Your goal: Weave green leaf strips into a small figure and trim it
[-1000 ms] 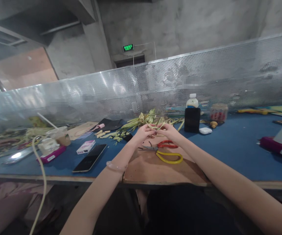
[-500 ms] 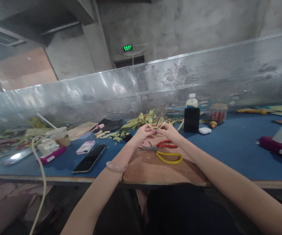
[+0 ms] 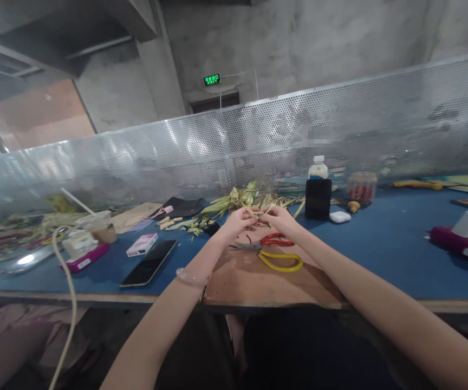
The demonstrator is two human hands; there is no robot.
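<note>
My left hand [image 3: 239, 221] and my right hand [image 3: 278, 218] meet above the far part of a brown board [image 3: 258, 287]. Between them the fingers of both pinch a thin pale green strip [image 3: 258, 212]; its ends are partly hidden by the fingers. Scissors with one red and one yellow handle [image 3: 281, 261] lie on the board just below the hands, blades pointing left. Behind the hands is a heap of green and yellowish leaves [image 3: 238, 197].
A black phone [image 3: 149, 264], a pink and white box [image 3: 142, 245] and a drink cup [image 3: 103, 227] are on the left. To the right stand a black block [image 3: 318, 199], a bottle [image 3: 318, 169], a white case [image 3: 340, 217] and a jar [image 3: 362, 188]. Behind runs a perforated metal screen [image 3: 201, 146].
My fingers have shifted very slightly around the strip. The scissors and the other things lie where they were.
</note>
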